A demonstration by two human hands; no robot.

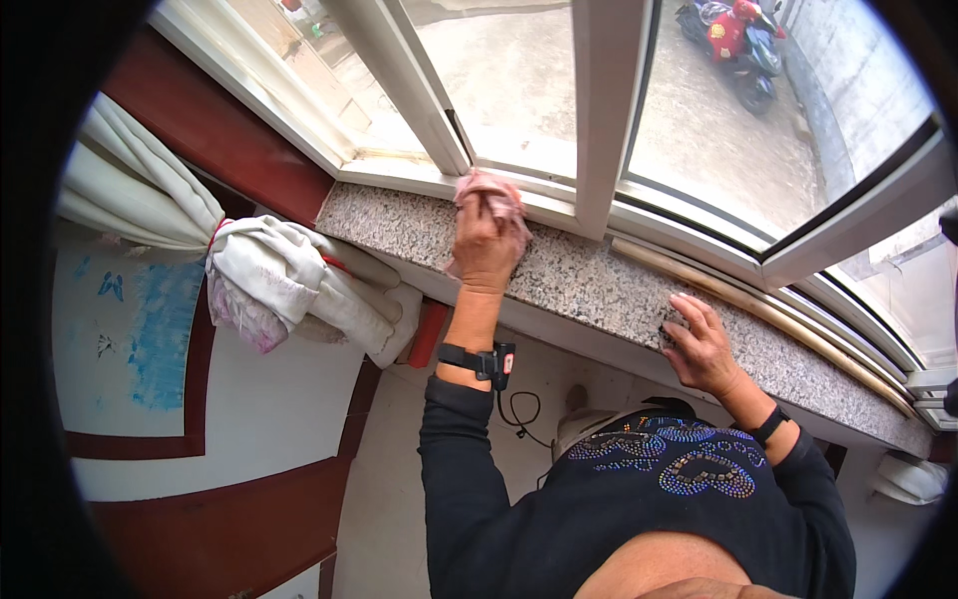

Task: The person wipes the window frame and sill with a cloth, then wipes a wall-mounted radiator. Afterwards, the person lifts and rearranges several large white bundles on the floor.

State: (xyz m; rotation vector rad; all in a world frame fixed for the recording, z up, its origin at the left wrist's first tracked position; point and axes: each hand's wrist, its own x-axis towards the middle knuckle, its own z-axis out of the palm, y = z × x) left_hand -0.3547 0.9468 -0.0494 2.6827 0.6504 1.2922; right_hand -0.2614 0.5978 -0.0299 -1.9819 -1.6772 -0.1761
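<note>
A bunched pink cloth (pixel 491 190) is in my left hand (pixel 484 245), its fingers closed round it. The cloth presses against the lower rail of the white window frame (pixel 544 200), just above the speckled granite sill (pixel 589 280). Part of the cloth hangs down past my wrist side and over the sill. My right hand (pixel 702 347) rests on the front edge of the sill, fingers spread apart and holding nothing. Farther back from that hand, a long wooden stick (pixel 699 287) lies along the sill beside the frame.
A knotted white curtain (pixel 264 270) with a red tie hangs at the left, close to the sill's end. Below the sill, a black cable (pixel 519 411) dangles near my left forearm. Through the glass a parked scooter (pixel 748 45) shows outside.
</note>
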